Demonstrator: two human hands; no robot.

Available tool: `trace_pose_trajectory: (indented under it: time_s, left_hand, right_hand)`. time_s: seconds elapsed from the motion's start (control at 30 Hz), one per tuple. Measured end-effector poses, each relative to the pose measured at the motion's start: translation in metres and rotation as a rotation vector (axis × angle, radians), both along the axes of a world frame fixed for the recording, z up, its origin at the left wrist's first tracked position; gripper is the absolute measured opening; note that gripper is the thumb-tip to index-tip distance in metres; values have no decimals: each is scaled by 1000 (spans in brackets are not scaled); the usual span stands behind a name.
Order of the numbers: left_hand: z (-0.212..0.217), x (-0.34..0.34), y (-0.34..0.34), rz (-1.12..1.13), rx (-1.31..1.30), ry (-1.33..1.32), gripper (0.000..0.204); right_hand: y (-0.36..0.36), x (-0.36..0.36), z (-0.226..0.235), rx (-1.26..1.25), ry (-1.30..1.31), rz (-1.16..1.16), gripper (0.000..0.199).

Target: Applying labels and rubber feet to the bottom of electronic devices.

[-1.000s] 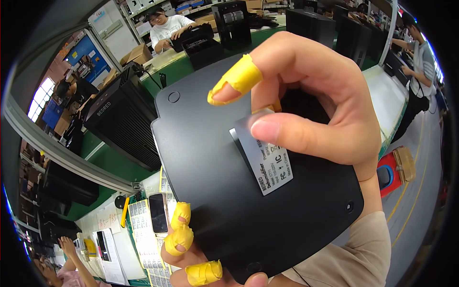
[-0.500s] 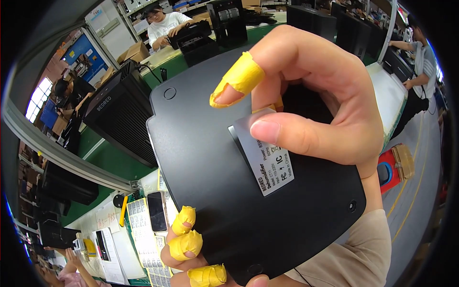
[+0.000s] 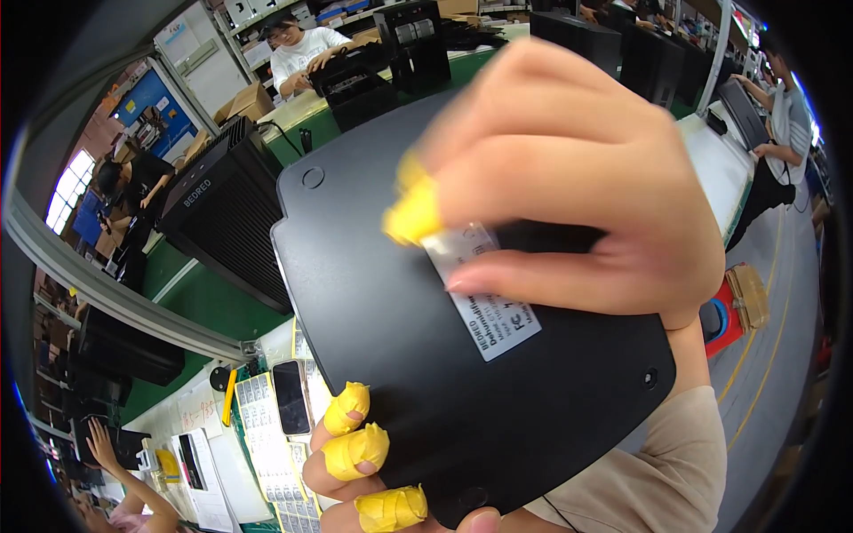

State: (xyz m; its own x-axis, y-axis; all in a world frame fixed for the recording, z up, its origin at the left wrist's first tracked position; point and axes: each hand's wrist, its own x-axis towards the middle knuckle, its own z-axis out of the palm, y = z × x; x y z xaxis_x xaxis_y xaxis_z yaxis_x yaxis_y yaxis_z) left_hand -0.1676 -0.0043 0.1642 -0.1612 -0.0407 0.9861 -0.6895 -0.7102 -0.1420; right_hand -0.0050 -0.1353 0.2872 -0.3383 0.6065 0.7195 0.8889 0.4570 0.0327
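A black plastic panel [image 3: 373, 293] with rounded corners fills the middle of the view. My left hand [image 3: 364, 471] grips it at its lower left, yellow tape wrapped round several fingertips and the thumb showing at the bottom edge. On the panel lies a silver printed label [image 3: 502, 330], which looks flat. My right hand [image 3: 577, 186] is curled over the label, thumb on its face and yellow-taped fingertips at its upper left corner. Those fingers are blurred by motion, and the hand hides the label's upper right part.
Left of the panel stands a black ribbed appliance [image 3: 233, 209] on a green bench. Below it are a phone [image 3: 291, 397], sheets of labels [image 3: 258, 426] and a yellow cutter [image 3: 229, 396]. Co-workers sit or stand at the back, left and right. A red bin [image 3: 730, 306] stands on the floor.
The label's raised upper end has come down onto the panel. My right hand has turned palm-down, its taped fingers moving down and left onto the label's corner. My left hand keeps its grip.
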Motion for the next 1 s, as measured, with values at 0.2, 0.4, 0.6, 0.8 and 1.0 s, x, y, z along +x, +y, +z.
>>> trace_pose_trajectory:
  time_s: [0.2,0.4,0.6,0.8,1.0]
  left_hand:
    - [9,-18,-45,96,-362,340,64]
    - [25,0,-17,97,-491,439,43]
    - [30,16,-10,82,-508,505,32]
    - [-12,-25,-22,615,-4,266,27]
    - [-138,-51,-61,288,258,1282,36]
  right_hand:
    - [32,17,3,-16,17,-258,29]
    - [-4,15,-36,177,662,-26,16]
    - [-66,-11,-136,466,492,-374,23]
    - [-117,-44,-241,-354,326,-491,19]
    - [-141,-64,-306,-501,178,-540,23]
